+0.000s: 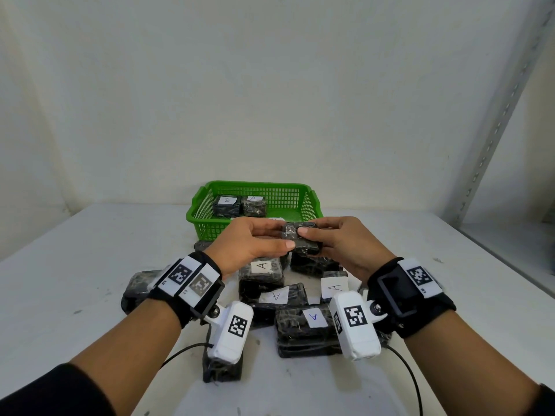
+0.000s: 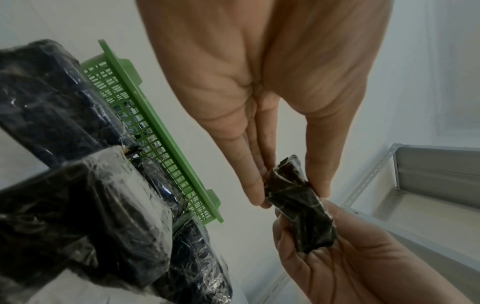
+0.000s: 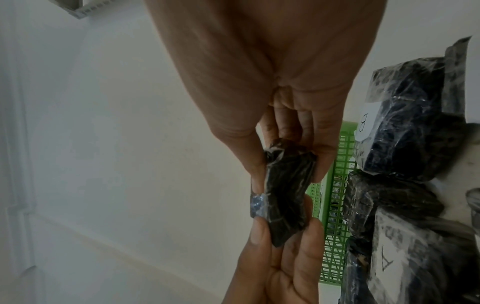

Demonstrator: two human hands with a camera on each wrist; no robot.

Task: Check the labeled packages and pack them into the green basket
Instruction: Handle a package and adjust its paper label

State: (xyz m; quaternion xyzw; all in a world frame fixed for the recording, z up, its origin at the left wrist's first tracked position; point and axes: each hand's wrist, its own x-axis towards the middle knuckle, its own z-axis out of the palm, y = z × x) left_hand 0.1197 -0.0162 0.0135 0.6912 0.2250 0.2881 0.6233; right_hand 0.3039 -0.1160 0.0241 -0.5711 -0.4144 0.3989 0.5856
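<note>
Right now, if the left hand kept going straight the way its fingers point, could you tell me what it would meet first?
Beyond the black plastic-wrapped package it holds, the left hand would probably meet the right hand gripping the other end.

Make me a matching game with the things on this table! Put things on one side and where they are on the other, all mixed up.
Things:
1. package labeled B
2. held package
3. green basket
4. package with the blue A

Places:
a. pinched between the left hand and right hand
b. on the table, nearest the wrists
c. at the far end of the table, by the wall
d. inside the basket, on its left

Pairs: 1-d, 2-a, 3-c, 4-b
</note>
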